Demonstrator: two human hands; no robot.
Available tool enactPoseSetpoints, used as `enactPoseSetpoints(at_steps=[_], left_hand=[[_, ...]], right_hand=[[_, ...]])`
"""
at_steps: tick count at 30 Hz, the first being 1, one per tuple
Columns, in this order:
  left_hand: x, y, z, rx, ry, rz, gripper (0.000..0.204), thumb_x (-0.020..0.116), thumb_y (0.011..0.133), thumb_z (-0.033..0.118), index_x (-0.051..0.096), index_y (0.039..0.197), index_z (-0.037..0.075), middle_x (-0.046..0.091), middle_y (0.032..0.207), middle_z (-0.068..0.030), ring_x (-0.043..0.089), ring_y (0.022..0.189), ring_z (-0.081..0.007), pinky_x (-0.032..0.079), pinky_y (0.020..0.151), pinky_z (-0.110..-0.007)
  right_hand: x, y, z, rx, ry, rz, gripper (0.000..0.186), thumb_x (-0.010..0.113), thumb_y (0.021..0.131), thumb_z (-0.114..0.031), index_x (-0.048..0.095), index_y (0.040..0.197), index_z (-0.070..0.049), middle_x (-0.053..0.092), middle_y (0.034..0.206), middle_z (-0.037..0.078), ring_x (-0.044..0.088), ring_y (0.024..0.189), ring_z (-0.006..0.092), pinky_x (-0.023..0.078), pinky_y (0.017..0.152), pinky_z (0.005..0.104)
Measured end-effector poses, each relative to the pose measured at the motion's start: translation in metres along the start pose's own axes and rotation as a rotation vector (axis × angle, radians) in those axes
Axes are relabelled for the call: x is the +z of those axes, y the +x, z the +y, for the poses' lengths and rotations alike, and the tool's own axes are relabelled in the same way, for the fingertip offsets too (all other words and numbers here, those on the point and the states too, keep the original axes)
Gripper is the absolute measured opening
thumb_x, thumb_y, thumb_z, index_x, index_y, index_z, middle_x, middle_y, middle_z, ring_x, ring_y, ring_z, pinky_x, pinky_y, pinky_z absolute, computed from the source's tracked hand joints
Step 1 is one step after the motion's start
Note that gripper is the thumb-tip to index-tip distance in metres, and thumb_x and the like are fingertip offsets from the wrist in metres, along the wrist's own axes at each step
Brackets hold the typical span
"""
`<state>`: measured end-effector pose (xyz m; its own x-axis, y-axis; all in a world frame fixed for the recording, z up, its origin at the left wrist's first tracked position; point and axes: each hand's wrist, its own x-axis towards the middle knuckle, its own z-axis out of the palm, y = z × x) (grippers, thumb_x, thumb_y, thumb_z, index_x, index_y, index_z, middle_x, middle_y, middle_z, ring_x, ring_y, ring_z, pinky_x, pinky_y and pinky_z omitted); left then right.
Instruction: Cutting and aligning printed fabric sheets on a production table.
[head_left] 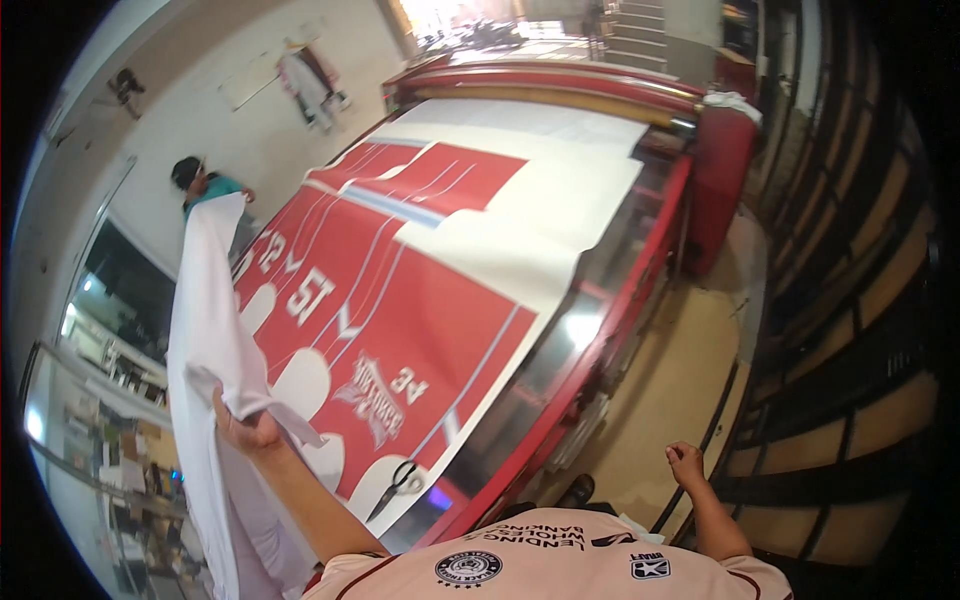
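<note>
My left hand [248, 430] is closed on a length of white fabric [205, 310], which hangs in folds on both sides of it. The cloth rises toward the far left and drapes down past my forearm. Below it, a large printed sheet [440, 310] lies on the machine bed, red with white shapes, pale blue stripes and lettering. Black-handled scissors [396, 487] rest on the sheet's near corner, right of my left forearm. Away from the machine, my right hand [685, 462] hangs over the floor at my side, its fingers curled with nothing visible in them.
A red machine [725, 180] with a long roller [560, 98] spans the far end. Its red side rail [610, 350] runs along my right. Another person [210, 190] in teal stands at the far left, partly behind the fabric. Dark slatted shelving [850, 400] lines the right.
</note>
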<state>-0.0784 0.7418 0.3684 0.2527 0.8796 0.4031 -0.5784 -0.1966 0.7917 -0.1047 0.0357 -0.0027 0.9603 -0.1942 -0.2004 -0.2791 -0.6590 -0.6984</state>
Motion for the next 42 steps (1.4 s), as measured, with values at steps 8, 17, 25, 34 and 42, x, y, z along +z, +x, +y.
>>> enactPoseSetpoints(at_steps=[8, 17, 25, 34, 42], left_hand=[[0.172, -0.048, -0.117, -0.428, -0.502, -0.227, 0.032, 0.05, 0.098, 0.011, 0.054, 0.123, -0.008, 0.06, 0.121, -0.0146, 0.058, 0.112, -0.0271, 0.047, 0.098, -0.041], [0.349, -0.119, -0.177, -0.468, -0.48, -0.159, 0.023, 0.055, 0.096, 0.01, 0.058, 0.112, -0.006, 0.066, 0.102, -0.0111, 0.067, 0.088, -0.0218, 0.055, 0.076, -0.033], [0.518, -0.231, -0.22, -0.58, -0.585, -0.241, 0.021, 0.055, 0.097, 0.01, 0.059, 0.112, -0.003, 0.067, 0.1, -0.0098, 0.067, 0.085, -0.0207, 0.057, 0.076, -0.033], [0.573, -0.298, -0.249, -0.63, -0.472, -0.107, 0.029, 0.053, 0.096, 0.009, 0.053, 0.125, 0.004, 0.061, 0.115, -0.0092, 0.062, 0.1, -0.0242, 0.052, 0.094, -0.041], [0.272, -0.184, -0.266, -0.281, -0.309, 0.618, 0.053, 0.032, 0.099, 0.035, 0.047, 0.135, -0.002, 0.056, 0.132, -0.0196, 0.056, 0.121, -0.0383, 0.049, 0.102, -0.054]], right_hand=[[-0.081, 0.088, -0.026, 0.18, 0.27, 0.141, 0.022, 0.062, 0.097, -0.021, 0.068, 0.099, 0.0, 0.069, 0.082, 0.005, 0.067, 0.075, 0.0134, 0.056, 0.067, 0.0289], [-0.117, 0.251, -0.153, -0.173, 0.622, -0.306, 0.037, 0.056, 0.101, -0.036, 0.065, 0.116, -0.003, 0.069, 0.102, 0.007, 0.066, 0.095, 0.0152, 0.055, 0.081, 0.0298], [-0.11, 0.371, -0.366, -0.495, 0.774, -1.269, 0.094, 0.023, 0.092, -0.077, 0.034, 0.15, -0.004, 0.046, 0.146, 0.014, 0.042, 0.136, 0.0243, 0.029, 0.114, 0.0405], [-0.085, 0.619, -0.52, -0.006, 1.892, -0.728, 0.029, 0.053, 0.101, -0.024, 0.06, 0.112, 0.001, 0.065, 0.111, 0.011, 0.061, 0.105, 0.0257, 0.047, 0.098, 0.0392], [-0.154, 0.704, -0.493, -0.22, 1.71, -0.422, 0.031, 0.06, 0.098, -0.016, 0.056, 0.124, -0.001, 0.063, 0.119, 0.009, 0.062, 0.108, 0.0213, 0.05, 0.094, 0.0373]])
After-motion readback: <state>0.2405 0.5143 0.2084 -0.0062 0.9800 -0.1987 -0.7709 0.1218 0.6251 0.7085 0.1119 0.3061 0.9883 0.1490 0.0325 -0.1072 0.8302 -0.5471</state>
